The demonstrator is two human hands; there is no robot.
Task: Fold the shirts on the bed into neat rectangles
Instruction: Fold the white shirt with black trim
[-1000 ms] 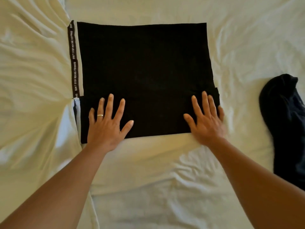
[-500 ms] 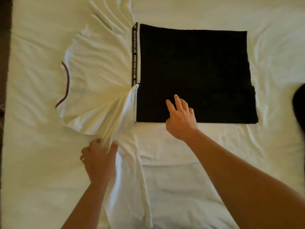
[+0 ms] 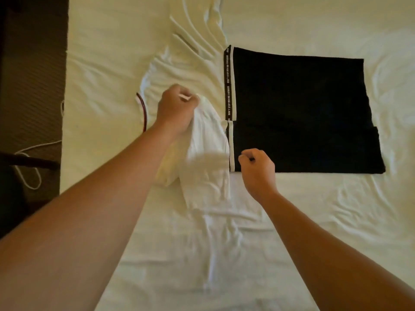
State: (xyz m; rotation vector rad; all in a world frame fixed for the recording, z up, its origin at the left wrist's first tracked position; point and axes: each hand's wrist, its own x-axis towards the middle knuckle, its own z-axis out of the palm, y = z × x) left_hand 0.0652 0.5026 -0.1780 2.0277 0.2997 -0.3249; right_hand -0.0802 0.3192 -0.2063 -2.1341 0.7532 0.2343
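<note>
Gripping a bunch of the white shirt (image 3: 202, 140), my left hand (image 3: 176, 108) has its fingers curled tight around the cloth and holds it raised off the bed (image 3: 314, 221), with the fabric draping down beneath the fist toward me. That white shirt is crumpled and unfolded, spreading from the far middle of the bed down to the near centre, and its dark red collar trim (image 3: 143, 113) shows just left of my left wrist. My right hand (image 3: 258, 167) sits at the near left corner of the black shirt (image 3: 298, 108), fingers curled in; whether it actually pinches the black edge I cannot tell from this view. That black shirt lies flat as a tidy rectangle on the right half of the bed, its white-lettered black stripe (image 3: 228, 84) running along its left edge, touching the white shirt beside it. Beyond the bed's left side I see dark floor (image 3: 31, 86) and a white cable (image 3: 27, 167).
</note>
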